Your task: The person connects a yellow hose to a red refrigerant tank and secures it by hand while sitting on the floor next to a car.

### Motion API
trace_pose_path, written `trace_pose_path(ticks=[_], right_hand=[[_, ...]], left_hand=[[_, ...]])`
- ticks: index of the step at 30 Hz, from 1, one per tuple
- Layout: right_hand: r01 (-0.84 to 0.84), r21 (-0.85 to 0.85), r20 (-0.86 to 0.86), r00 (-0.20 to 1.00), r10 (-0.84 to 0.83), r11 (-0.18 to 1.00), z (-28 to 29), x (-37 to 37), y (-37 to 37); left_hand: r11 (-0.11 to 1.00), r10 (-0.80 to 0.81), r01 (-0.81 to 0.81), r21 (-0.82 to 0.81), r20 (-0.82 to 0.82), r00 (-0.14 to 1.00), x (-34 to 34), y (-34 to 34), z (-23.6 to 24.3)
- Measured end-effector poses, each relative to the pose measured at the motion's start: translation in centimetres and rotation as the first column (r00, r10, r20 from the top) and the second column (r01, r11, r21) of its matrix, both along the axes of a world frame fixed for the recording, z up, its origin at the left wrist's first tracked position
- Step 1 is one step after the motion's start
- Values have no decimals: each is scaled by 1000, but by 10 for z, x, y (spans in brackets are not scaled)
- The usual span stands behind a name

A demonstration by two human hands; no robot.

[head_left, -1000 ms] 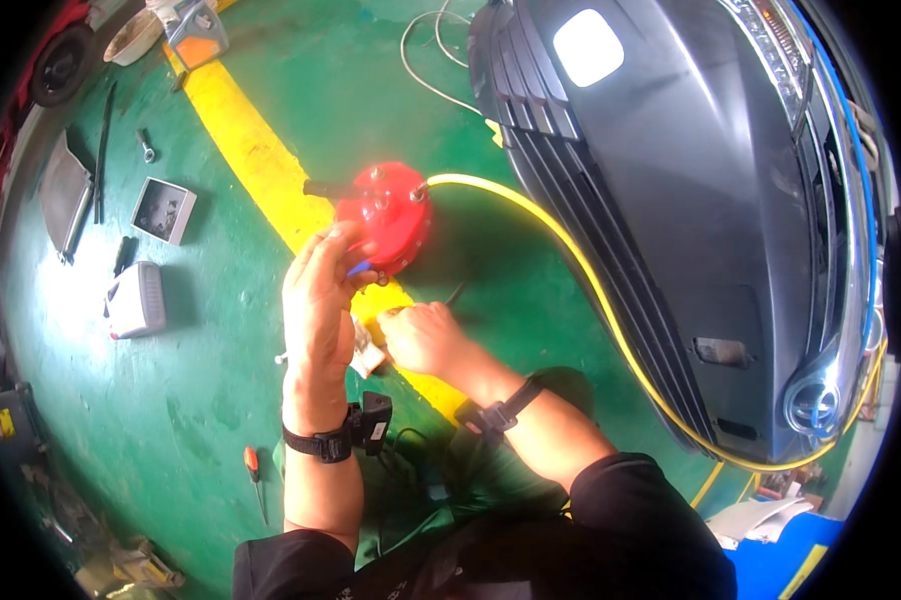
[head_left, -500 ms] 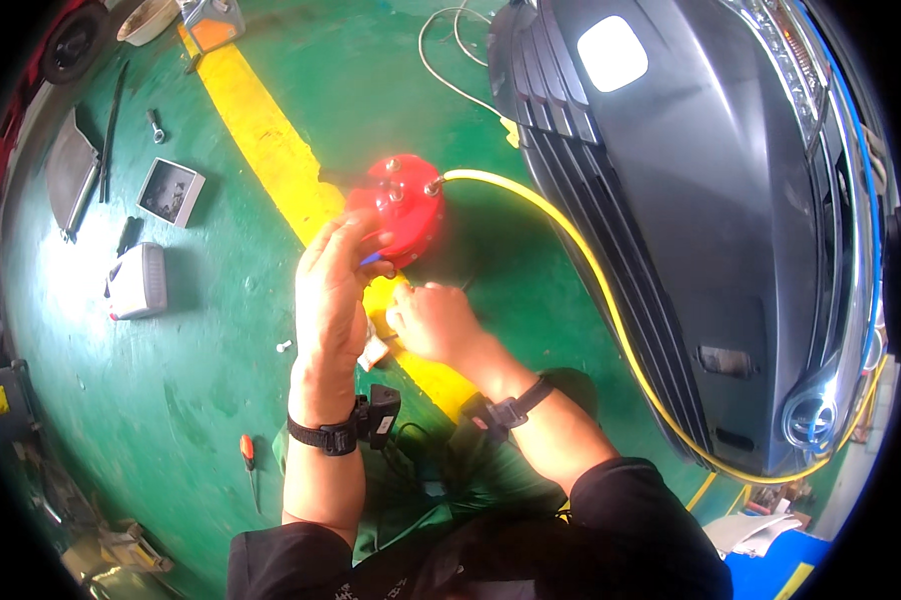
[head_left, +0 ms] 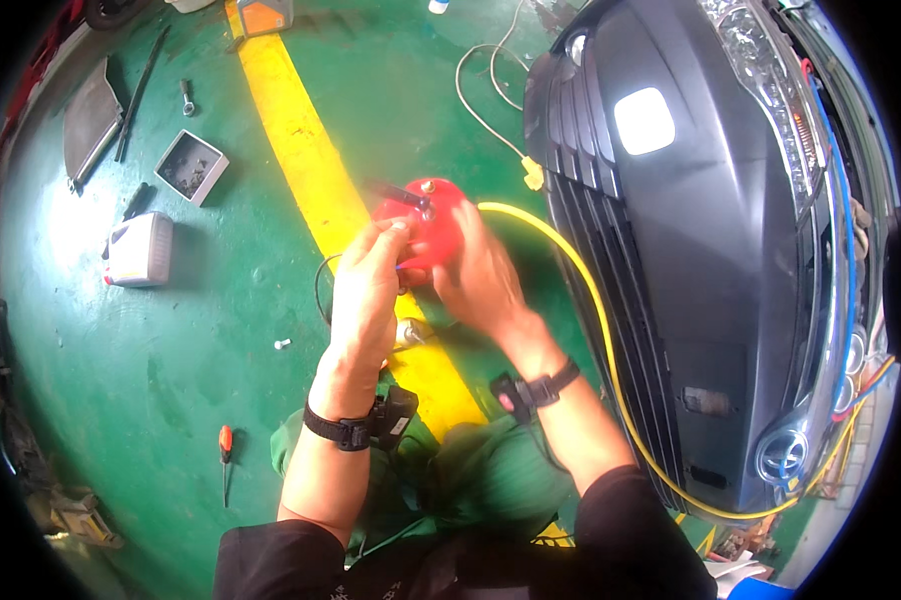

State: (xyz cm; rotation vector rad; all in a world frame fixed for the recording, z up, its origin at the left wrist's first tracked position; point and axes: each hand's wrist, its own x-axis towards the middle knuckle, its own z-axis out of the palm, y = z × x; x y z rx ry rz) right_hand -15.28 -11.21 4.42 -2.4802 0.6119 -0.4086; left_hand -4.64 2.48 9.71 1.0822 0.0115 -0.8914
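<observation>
A round red canister (head_left: 434,235) with metal fittings and a black lever (head_left: 396,192) on top is in front of me, over the yellow floor stripe. My left hand (head_left: 368,290) is at its near left edge, thumb and fingers closed together; what they pinch is hidden. My right hand (head_left: 486,275), slightly blurred, curves around the canister's right side and covers the spot where the yellow hose (head_left: 571,255) meets it. Beneath my hands, a small silvery part (head_left: 409,333) lies on the stripe, partly hidden by my left hand. A thin dark cable (head_left: 321,290) loops left of that hand.
A dark car bumper (head_left: 661,230) fills the right side, with the hose running along it. On the green floor at left are a grey tray of small parts (head_left: 192,168), a white jug (head_left: 141,250), a ratchet (head_left: 188,98), a screwdriver (head_left: 226,465) and a white bolt (head_left: 283,344).
My right hand has moved up from below the canister onto its right side. My left hand's fingers, apart before, have closed at the canister's near edge. The whole view has shifted.
</observation>
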Motion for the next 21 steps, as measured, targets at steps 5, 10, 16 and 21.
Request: trace_pose_path(ticks=[5, 10, 16, 21], right_hand=[[-65, -159, 44, 996, 73, 985, -10, 52, -24], [-49, -129, -100, 994, 36, 990, -37, 49, -45], [37, -298, -76, 995, -62, 954, -51, 69, -30], [56, -179, -187, 978, -90, 982, -51, 69, -28]], left_hand=[[1000, -20, 21, -15, 15, 1000, 7, 1, 2], [998, -55, 56, -27, 29, 998, -1, -6, -2], [996, -34, 35, -83, 7, 999, 20, 9, -21], [990, -80, 80, -115, 7, 997, 20, 6, -31]])
